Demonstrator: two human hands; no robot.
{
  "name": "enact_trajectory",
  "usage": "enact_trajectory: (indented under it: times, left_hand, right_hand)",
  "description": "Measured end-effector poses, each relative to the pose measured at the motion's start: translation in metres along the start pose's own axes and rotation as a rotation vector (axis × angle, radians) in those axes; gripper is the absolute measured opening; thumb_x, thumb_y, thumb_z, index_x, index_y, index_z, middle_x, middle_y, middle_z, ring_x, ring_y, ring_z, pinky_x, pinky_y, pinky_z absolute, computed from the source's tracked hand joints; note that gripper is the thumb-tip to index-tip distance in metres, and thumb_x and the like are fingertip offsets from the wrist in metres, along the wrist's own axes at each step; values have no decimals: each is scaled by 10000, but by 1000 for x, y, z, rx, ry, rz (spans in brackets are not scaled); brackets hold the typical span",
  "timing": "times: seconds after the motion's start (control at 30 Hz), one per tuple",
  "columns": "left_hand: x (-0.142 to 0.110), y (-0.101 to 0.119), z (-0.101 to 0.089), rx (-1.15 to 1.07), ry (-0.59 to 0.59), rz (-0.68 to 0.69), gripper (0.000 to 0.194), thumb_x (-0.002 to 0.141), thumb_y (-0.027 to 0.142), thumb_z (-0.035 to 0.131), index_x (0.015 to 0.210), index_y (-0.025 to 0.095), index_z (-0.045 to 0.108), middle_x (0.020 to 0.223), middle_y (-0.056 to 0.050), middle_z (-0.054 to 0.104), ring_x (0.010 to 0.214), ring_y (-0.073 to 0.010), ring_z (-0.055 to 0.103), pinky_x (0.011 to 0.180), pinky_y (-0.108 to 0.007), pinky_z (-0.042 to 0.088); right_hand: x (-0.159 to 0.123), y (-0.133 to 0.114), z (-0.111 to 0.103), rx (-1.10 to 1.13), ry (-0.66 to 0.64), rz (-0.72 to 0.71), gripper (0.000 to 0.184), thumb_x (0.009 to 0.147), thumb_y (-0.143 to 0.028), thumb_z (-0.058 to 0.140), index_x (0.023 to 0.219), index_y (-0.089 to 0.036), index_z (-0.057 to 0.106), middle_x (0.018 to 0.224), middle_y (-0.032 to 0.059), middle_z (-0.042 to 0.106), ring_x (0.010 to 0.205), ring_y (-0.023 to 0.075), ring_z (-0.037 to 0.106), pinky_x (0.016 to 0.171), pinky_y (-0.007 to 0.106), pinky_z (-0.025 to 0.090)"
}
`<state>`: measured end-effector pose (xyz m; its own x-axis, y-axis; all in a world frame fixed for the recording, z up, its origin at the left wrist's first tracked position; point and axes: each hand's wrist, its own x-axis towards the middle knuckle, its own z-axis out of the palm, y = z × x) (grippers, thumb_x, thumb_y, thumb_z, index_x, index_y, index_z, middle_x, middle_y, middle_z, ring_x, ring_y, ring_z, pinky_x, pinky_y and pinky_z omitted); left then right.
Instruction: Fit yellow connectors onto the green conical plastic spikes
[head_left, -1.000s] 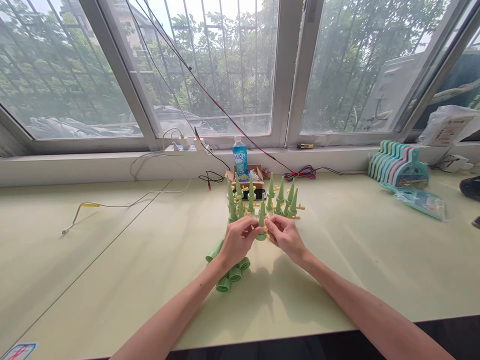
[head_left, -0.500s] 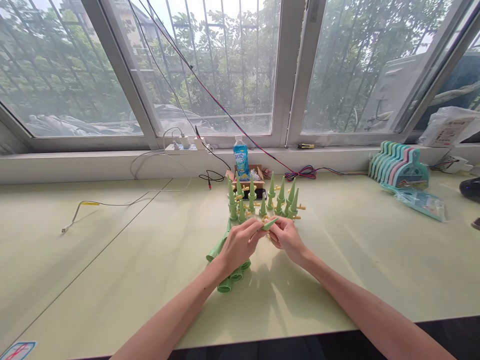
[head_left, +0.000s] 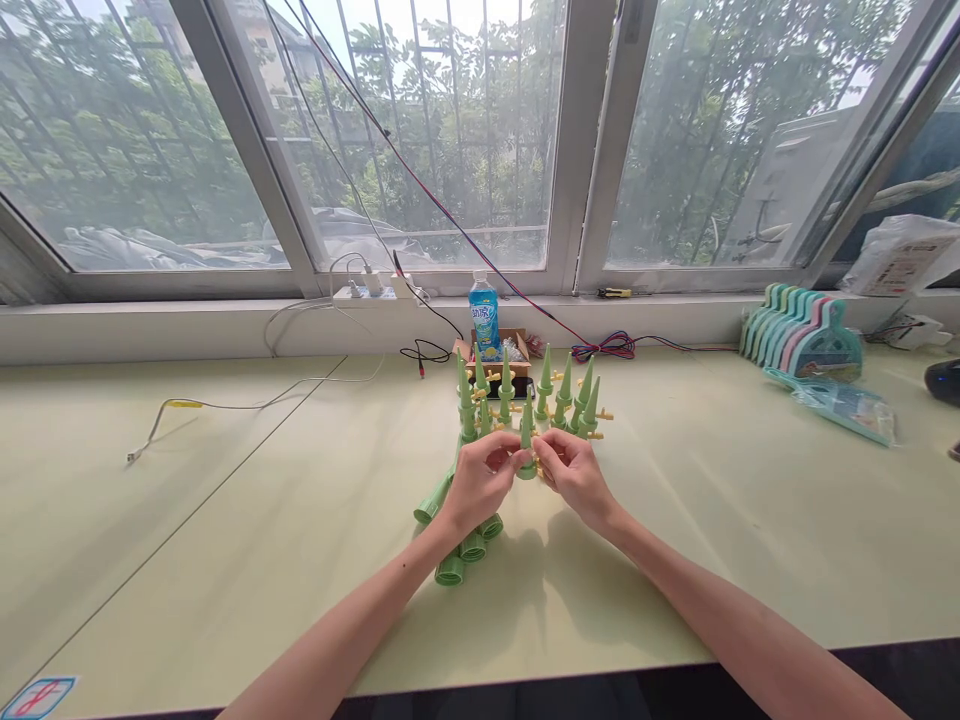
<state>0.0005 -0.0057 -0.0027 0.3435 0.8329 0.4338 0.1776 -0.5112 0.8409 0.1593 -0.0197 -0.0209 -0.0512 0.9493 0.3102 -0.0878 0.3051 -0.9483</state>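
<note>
A green plastic watering spike (head_left: 526,440) stands upright, point up, between my two hands. My left hand (head_left: 484,478) is closed, with thumb and fingers pinching the spike's left side near its base. From the right, my right hand (head_left: 574,475) is closed around the small yellow valve at the spike's side, which the fingers partly hide. Just behind the hands, several more green spikes with yellow valves stand point up. Beside and below my left hand lie several green spikes, among them one with its open round end (head_left: 449,571) facing the table's front edge; my left hand partly covers them.
Behind the spikes are a small cardboard box (head_left: 517,368), a blue bottle (head_left: 484,318) and a dark phone (head_left: 519,388). A white cable (head_left: 247,408) runs across the table's left side. Pastel plastic boards (head_left: 806,335) and a bagged light-blue one (head_left: 840,405) sit at the right.
The watering spike in my hands has turned from lying tilted to the right to standing upright, point up. Both hands stay close to the same place.
</note>
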Motion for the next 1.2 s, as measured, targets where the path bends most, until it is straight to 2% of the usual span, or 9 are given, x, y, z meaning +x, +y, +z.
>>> enact_trajectory:
  times: [0.2, 0.47, 0.73, 0.93, 1.2]
  left_hand:
    - [2, 2, -2, -188, -36, -141, 254, 861, 381, 613, 780, 140, 595, 623, 17, 491, 483, -67, 461, 448, -193, 381]
    - [6, 5, -6, -258, -90, -267, 307, 841, 439, 623, 798, 137, 592, 516, 53, 403, 428, -56, 373, 402, -184, 292]
    - [7, 6, -10, -306, -205, -274, 377, 852, 502, 579, 758, 137, 587, 549, 51, 358, 455, -51, 327, 412, -189, 238]
    - [6, 6, -10, -359, -246, -280, 405, 857, 512, 570, 709, 136, 570, 556, 53, 311, 467, -45, 251, 425, -198, 189]
    - [6, 4, -10, -389, -272, -289, 423, 847, 529, 581, 708, 129, 570, 570, 53, 288, 475, -42, 201, 437, -212, 142]
  right_hand:
    - [-1, 0, -1, -61, -10, -58, 299, 892, -408, 583, 707, -182, 518, 575, -55, 367, 473, 69, 301, 421, 217, 229]
    - [-4, -4, 2, -191, -16, -146, 285, 886, -415, 591, 734, -185, 520, 598, -44, 394, 488, 81, 303, 438, 235, 227]
    - [-5, -4, 3, -393, -10, -238, 335, 857, -479, 608, 705, -207, 485, 567, -54, 363, 509, 102, 288, 474, 245, 258]
    - [-6, -6, 4, -493, -19, -321, 327, 885, -433, 583, 686, -208, 454, 582, -49, 352, 529, 108, 297, 506, 243, 288]
    - [-7, -8, 4, -576, -26, -357, 345, 908, -419, 546, 658, -203, 451, 584, -40, 374, 533, 108, 323, 520, 242, 308]
